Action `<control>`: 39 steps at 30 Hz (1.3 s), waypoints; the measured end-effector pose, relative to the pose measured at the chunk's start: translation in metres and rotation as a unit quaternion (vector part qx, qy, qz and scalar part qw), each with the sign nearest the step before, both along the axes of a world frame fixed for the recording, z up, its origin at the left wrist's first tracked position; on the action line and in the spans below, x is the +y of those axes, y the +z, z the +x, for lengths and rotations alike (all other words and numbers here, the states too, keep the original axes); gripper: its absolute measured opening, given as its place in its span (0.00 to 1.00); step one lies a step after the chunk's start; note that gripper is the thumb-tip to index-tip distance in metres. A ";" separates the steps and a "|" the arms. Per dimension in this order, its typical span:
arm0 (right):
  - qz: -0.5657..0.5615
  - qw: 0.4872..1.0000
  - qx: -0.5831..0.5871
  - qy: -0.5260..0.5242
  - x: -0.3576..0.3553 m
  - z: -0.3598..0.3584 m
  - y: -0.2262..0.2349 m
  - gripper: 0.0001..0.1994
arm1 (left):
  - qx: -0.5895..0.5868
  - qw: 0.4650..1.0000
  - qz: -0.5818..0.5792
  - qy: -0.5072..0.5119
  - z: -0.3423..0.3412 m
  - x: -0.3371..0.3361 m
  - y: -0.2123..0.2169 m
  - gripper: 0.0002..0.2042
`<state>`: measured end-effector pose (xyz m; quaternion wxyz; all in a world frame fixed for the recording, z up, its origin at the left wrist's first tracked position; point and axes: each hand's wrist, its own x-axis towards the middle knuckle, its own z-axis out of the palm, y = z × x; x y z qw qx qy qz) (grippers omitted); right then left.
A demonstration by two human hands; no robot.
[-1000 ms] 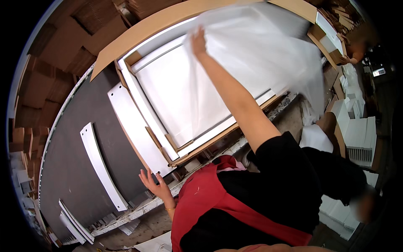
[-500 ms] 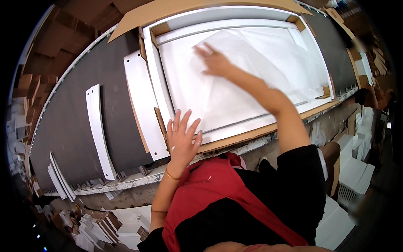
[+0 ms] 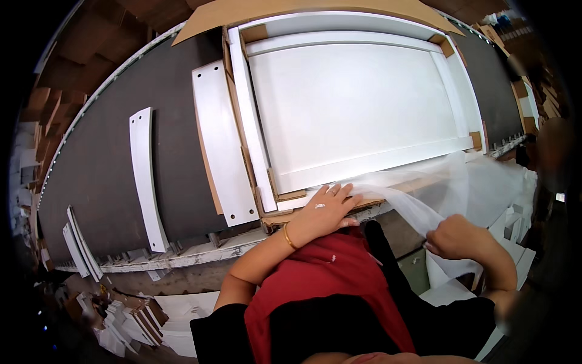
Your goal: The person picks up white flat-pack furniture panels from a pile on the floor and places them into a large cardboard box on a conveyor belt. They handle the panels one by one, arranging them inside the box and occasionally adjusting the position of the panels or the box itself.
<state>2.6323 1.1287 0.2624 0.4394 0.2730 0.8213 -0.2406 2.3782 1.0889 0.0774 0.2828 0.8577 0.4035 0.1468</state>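
Observation:
A thin, translucent white foam sheet (image 3: 464,188) is drawn out over the near right edge of an open cardboard carton (image 3: 315,18). My right hand (image 3: 458,238) is closed around a bunched part of this sheet, in front of the carton at the right. My left hand (image 3: 324,212) rests on the carton's near edge, its fingers extended by the narrow left end of the sheet. Inside the carton lies a white framed panel (image 3: 357,103), uncovered, with brown cardboard corner pads (image 3: 257,33) around it.
The carton sits on a dark conveyor belt (image 3: 176,139). To its left lie a wide white board (image 3: 221,145) with holes, a narrower curved white slat (image 3: 145,182) and smaller strips (image 3: 82,242). White boards and cardboard are stacked on the floor below.
My right hand has pulled the foam sheet off the panel, toward me and to the right. My left hand has shifted right along the carton's near edge.

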 end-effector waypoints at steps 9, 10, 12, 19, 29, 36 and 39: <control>0.264 0.852 0.443 -0.094 0.207 -0.229 -0.264 0.28 | 0.114 0.985 0.126 0.032 -0.010 -0.002 0.009 0.24; 0.252 0.845 0.460 -0.103 0.214 -0.254 -0.296 0.28 | 0.114 0.985 0.123 0.036 -0.009 -0.001 0.007 0.24; 0.332 0.831 0.444 -0.030 0.217 -0.298 -0.308 0.28 | 0.134 0.984 0.111 0.035 -0.011 -0.004 0.005 0.21; 0.353 0.818 0.435 -0.132 0.324 -0.162 -0.329 0.33 | 0.174 0.985 0.016 0.010 -0.013 0.011 0.024 0.22; 0.575 0.625 0.117 -0.515 0.392 0.099 -0.352 0.38 | 0.176 0.983 0.039 0.029 -0.006 0.017 0.018 0.22; 0.321 0.761 0.519 -0.220 0.247 -0.276 -0.329 0.38 | 0.151 0.988 0.005 0.041 -0.002 0.017 0.020 0.22; 0.393 0.777 0.483 -0.092 0.223 -0.306 -0.322 0.33 | 0.159 0.987 0.013 0.026 -0.004 0.017 0.015 0.26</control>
